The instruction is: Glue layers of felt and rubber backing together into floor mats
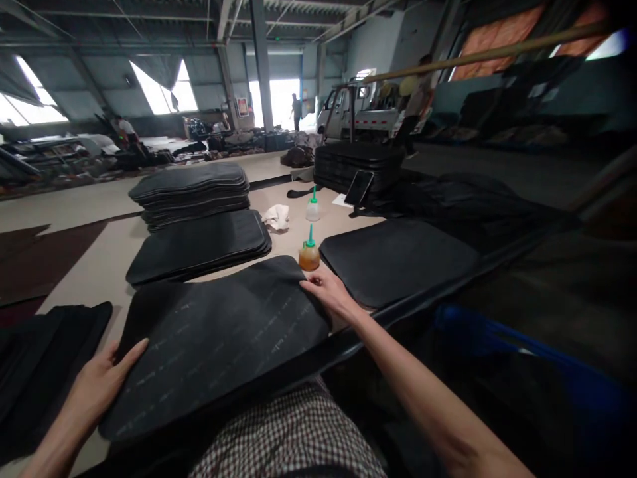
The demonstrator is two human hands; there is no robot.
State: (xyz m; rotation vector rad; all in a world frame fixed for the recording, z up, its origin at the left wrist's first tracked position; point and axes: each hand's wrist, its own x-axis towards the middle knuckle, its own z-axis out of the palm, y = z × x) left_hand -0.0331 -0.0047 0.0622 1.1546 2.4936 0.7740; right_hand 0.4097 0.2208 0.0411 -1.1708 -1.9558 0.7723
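A: Where are the hands?
B: The left hand (97,385) is at the left edge of a big black sheet (219,338), with its thumb on top. The right hand (326,287) is at the other edge, fingers bent. I can't tell if either one grips, because some fingertips are hidden.
A: Where is that sheet?
B: At the front of the desk (92,282), by the person's checked clothes (288,431). It has pale marks, too small to read.
A: What's in the way?
B: A bottle of brown stuff (309,257) with a green tip stands just past the right hand, between two black sheets. A paler bottle (312,210) is behind it, near a crumpled white cloth (277,217).
A: And around those?
B: Another black sheet (398,259) on the right, a low pile (199,245) and a tall pile (192,189) on the left. A phone (359,188) leans on a dark stack (355,156). The dark sheets (54,358) at far left are cut off. The blue thing (522,358) low on the right is too dark to make out.
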